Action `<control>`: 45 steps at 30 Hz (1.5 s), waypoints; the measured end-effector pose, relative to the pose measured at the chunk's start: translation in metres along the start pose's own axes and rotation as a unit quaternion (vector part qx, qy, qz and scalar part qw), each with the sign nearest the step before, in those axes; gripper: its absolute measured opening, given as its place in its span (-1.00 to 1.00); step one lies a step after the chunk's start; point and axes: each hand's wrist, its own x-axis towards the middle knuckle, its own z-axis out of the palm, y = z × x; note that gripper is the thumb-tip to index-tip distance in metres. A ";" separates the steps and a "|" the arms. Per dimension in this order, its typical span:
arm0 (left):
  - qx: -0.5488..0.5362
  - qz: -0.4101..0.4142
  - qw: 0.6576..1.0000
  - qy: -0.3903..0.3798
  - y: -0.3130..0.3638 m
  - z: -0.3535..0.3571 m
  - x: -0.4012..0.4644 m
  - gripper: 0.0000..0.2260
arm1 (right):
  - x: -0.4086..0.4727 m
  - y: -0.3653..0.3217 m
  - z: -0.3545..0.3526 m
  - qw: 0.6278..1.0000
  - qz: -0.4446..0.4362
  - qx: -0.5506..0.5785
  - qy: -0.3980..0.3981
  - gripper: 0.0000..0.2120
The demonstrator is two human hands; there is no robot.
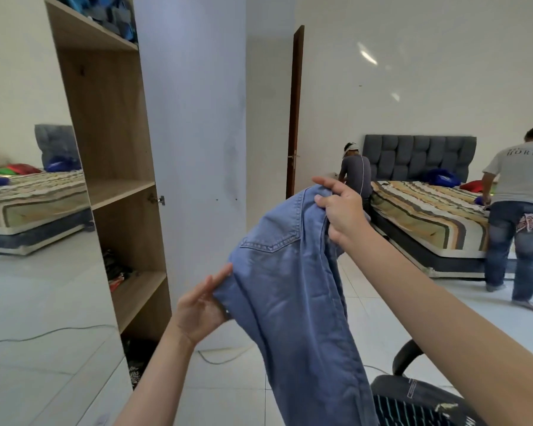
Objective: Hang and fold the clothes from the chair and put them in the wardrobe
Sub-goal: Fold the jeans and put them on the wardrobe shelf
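A pair of light blue jeans hangs in front of me, its back pocket facing me and the legs dropping out of the bottom of the view. My right hand grips the waistband at the top. My left hand pinches the left edge lower down. The black office chair with a dark striped garment on it stands at the lower right. The wooden wardrobe stands open to the left, with folded clothes on its top and lower shelves.
The wardrobe's white door stands open straight ahead, a mirrored door at the left. A bed lies at the right with two other people beside it. A cable runs across the tiled floor.
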 end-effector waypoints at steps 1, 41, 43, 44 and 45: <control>0.042 -0.013 0.999 0.013 -0.007 0.002 -0.001 -0.47 | 0.001 0.000 -0.001 1.000 0.007 0.009 0.011 -0.61; 0.108 0.203 0.961 0.153 0.083 0.095 0.006 -0.56 | -0.123 0.084 -0.007 0.997 -0.052 -0.057 -0.002 0.05; 0.101 0.211 0.959 0.162 0.081 0.096 0.007 -0.56 | -0.141 0.103 -0.004 0.987 -0.108 -0.117 -0.015 0.08; 0.099 0.212 0.959 0.162 0.080 0.096 0.007 -0.56 | -0.148 0.112 -0.005 0.981 -0.137 -0.136 -0.025 0.08; 0.097 0.210 0.960 0.158 0.079 0.095 0.007 -0.57 | -0.155 0.118 -0.004 0.973 -0.160 -0.161 -0.039 0.05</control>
